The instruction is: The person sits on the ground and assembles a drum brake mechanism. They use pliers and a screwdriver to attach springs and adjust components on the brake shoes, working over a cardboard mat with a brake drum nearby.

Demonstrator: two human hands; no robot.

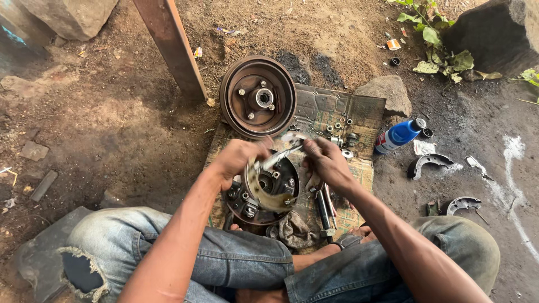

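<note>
Outdoor dirt-ground repair spot, brake drum (258, 96), brake shoes (429, 164)

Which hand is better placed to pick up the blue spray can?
Probably the right hand. The blue spray can lies on the ground on its side of the brake plate; the left hand would have to cross over.

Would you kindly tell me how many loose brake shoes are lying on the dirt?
2: one brake shoe lies on the ground just right of the blue spray can; the other lies further right, nearer the knee. More may be hidden.
</note>
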